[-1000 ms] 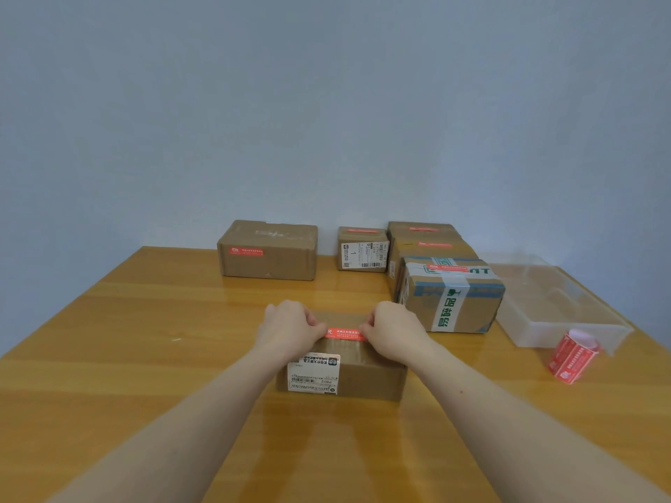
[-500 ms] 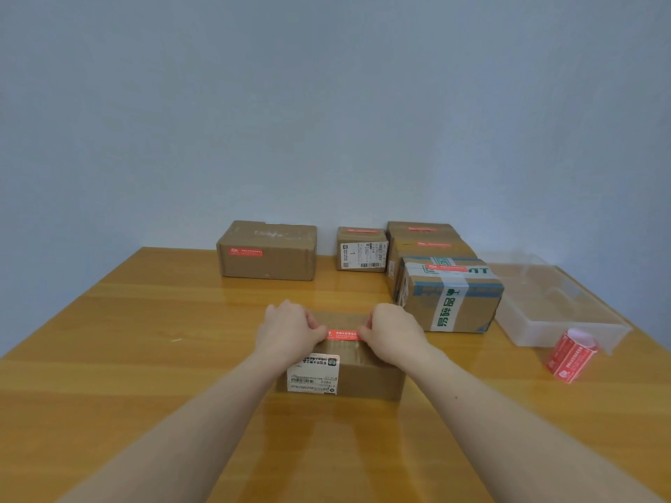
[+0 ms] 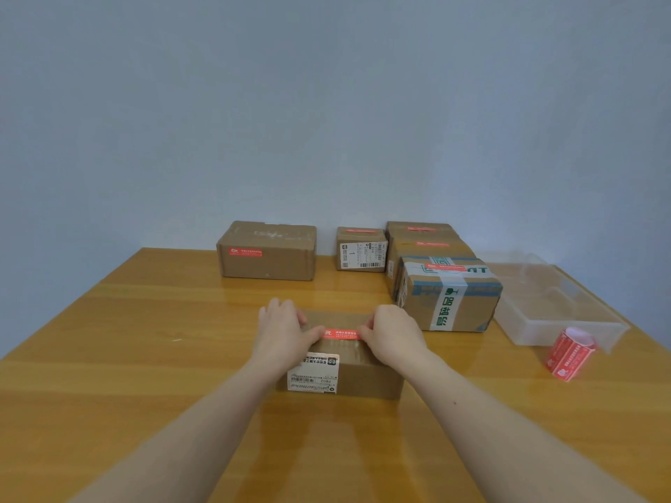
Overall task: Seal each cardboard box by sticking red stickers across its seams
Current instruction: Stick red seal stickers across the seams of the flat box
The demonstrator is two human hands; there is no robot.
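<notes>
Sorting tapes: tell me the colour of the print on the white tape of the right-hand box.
Green, on the box, head view.
</notes>
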